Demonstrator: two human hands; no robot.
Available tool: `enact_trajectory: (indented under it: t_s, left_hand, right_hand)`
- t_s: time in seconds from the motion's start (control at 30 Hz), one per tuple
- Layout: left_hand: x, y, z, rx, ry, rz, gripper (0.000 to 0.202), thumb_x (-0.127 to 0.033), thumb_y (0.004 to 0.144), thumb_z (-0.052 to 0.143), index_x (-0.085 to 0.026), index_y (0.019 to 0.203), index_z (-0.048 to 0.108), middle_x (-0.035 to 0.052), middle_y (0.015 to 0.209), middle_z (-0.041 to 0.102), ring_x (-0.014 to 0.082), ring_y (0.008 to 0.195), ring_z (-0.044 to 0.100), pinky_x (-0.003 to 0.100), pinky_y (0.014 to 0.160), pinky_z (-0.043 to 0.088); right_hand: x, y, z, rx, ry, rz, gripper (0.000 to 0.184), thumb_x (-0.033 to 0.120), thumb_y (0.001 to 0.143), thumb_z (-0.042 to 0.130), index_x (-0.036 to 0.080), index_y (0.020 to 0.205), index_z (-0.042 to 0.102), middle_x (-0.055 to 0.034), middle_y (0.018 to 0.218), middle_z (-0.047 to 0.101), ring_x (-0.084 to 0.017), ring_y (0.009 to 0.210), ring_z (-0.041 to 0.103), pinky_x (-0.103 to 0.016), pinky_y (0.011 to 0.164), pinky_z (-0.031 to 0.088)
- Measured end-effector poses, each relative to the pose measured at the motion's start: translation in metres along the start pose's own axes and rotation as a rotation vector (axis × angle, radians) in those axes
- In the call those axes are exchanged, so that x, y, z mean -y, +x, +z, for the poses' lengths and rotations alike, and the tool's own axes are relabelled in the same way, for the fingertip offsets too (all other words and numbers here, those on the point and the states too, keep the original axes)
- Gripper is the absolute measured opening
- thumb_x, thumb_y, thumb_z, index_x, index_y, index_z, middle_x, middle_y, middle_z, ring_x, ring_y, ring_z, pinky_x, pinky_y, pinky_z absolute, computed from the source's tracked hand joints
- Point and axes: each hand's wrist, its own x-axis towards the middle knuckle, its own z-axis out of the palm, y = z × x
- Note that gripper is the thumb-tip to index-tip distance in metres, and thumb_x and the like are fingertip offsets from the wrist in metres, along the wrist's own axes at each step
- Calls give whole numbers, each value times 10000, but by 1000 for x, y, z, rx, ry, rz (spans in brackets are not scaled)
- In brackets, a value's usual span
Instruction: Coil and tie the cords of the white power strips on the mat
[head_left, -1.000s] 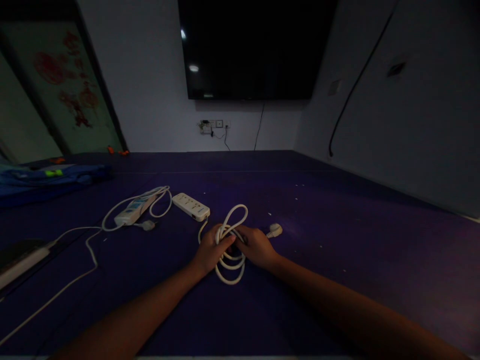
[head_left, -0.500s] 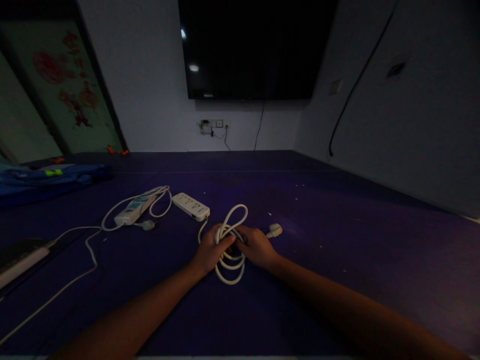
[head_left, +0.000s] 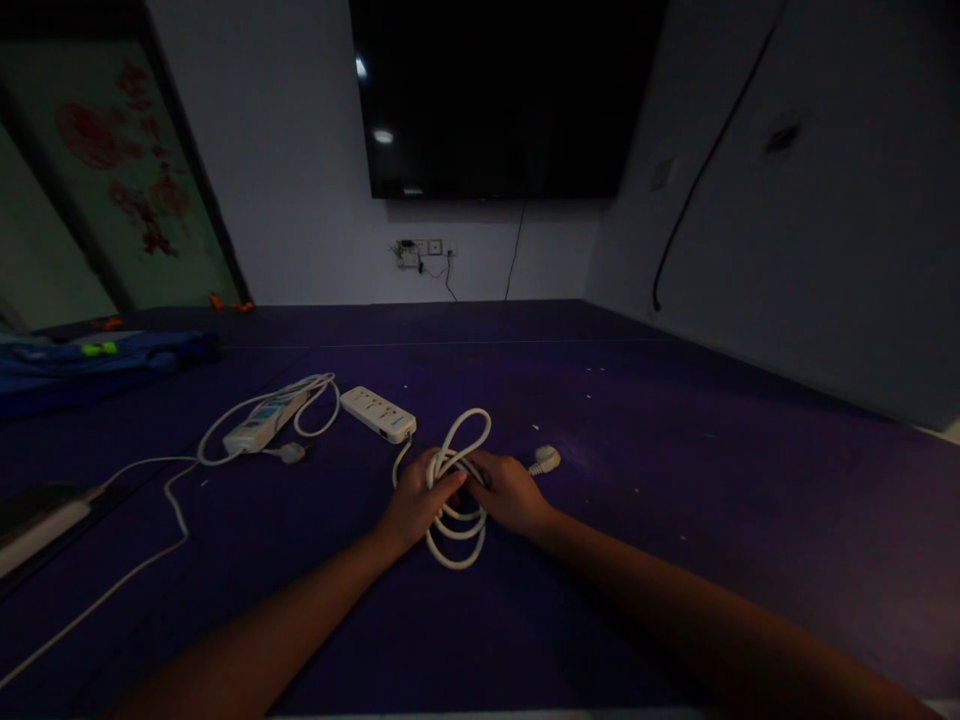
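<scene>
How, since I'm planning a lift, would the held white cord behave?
The held cord probably bends easily, given its curves, but may spring, since one loop stands open. Lifting might tug the seemingly connected power strip.

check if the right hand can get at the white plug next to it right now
Probably yes: the white plug lies close beside the right hand, and nothing seen blocks the way. That hand grips the coiled white cord, though, so it would likely need to loosen its hold first.
</scene>
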Motion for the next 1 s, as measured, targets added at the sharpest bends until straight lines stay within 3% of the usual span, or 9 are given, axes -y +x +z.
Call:
enact_trajectory:
  t_s: [1.0]
  left_hand:
    - [1, 0, 1, -6, -7, 5, 206, -311, 705, 588, -160, 839, 545, -24, 634, 558, 126, 580, 532, 236, 554, 427]
  right_hand:
    - [0, 0, 0, -2, -3, 11, 198, 168, 757, 472, 206, 904, 599, -17, 806, 650, -147, 705, 587, -211, 617, 384]
